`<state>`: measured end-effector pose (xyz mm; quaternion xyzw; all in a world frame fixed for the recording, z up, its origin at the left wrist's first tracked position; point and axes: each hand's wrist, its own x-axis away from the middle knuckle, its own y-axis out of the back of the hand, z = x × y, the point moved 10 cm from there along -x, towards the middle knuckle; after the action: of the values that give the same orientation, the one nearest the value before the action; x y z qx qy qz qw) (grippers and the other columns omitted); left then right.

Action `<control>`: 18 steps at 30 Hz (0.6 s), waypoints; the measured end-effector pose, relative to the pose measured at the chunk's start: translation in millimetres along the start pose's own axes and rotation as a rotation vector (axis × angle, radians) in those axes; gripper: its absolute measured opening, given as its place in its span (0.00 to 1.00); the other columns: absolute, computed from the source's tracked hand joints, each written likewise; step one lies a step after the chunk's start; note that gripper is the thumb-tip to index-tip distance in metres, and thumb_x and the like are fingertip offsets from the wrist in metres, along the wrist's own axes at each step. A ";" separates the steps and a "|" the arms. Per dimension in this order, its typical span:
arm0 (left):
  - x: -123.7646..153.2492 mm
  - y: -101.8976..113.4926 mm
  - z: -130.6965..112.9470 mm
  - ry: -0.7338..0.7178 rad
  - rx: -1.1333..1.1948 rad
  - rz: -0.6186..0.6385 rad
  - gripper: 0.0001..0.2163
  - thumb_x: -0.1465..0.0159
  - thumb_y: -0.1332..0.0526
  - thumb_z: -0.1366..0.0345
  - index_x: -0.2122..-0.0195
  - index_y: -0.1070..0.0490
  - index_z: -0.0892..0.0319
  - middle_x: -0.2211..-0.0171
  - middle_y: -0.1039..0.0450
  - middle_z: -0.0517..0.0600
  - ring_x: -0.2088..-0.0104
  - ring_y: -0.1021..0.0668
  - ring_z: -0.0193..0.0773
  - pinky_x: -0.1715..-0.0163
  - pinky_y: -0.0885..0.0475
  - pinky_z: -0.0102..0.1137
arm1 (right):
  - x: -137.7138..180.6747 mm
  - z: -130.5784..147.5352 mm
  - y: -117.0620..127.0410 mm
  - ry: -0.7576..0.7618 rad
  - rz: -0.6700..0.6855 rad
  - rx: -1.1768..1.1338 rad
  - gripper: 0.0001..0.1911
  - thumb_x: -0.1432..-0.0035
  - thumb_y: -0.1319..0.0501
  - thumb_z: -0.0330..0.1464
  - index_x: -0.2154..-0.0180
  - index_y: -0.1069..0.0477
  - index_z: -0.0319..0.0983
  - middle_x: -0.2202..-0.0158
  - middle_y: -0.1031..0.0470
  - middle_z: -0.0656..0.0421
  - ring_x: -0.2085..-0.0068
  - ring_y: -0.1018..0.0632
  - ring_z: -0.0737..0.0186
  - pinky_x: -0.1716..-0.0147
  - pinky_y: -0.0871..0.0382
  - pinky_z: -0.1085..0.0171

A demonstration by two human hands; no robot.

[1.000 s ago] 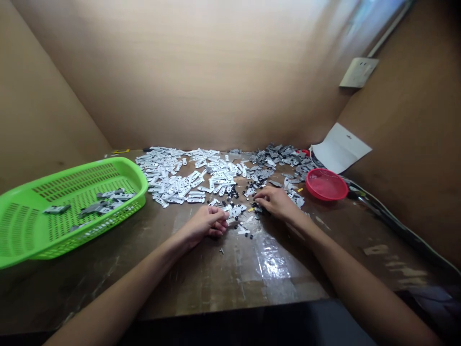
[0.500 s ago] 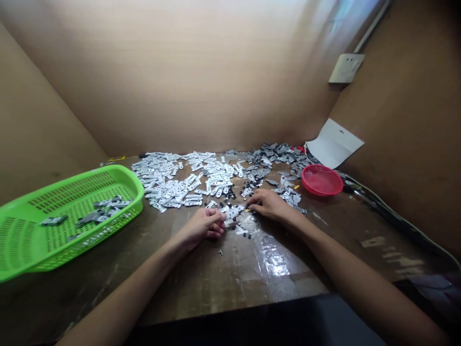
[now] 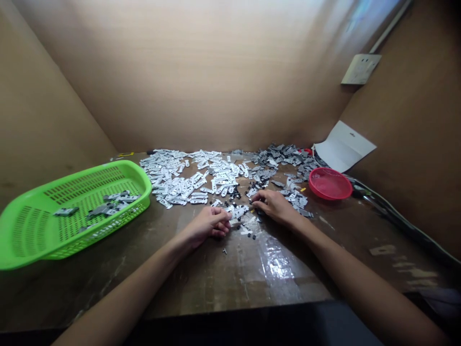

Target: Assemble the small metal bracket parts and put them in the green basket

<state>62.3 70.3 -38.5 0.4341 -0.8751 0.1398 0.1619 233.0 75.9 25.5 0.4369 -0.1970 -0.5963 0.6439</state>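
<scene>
My left hand (image 3: 212, 223) pinches a flat silver metal plate (image 3: 238, 211) with holes in it, held just above the table. To its right, my right hand (image 3: 270, 204) is bent down among small parts, its fingertips close together; whether they hold anything is too small to make out. Small black round parts (image 3: 252, 236) lie below and between the hands. A tiny metal pin (image 3: 225, 251) rests on the table in front of my left hand. Beyond the hands spreads a pile of silver metal plates (image 3: 180, 187).
At the left stands a green plastic basket (image 3: 21, 206) with several metal pieces (image 3: 113, 204) inside. Darker grey metal parts (image 3: 284, 156) are heaped at the back right. Beside them are a red bowl (image 3: 330, 184), a white card (image 3: 344, 145) and a cable (image 3: 406, 223). Wooden panels enclose the table.
The whole view has shifted slightly, so things appear a little further right. Both hands keep nearly the same pose, the left still on the metal plate.
</scene>
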 end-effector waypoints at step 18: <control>-1.7 -0.2 1.4 0.001 -0.091 -0.042 0.13 0.48 0.37 0.58 0.72 0.31 0.64 0.73 0.27 0.53 0.78 0.27 0.30 0.77 0.31 0.25 | 9.6 55.8 17.5 0.160 -0.137 -0.238 0.07 0.49 0.36 0.37 0.70 0.26 0.39 0.69 0.27 0.58 0.65 0.28 0.62 0.65 0.35 0.63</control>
<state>63.1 70.8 -40.4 0.4443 -0.8713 0.0965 0.1848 202.2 46.9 67.0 0.4162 -0.0430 -0.6212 0.6626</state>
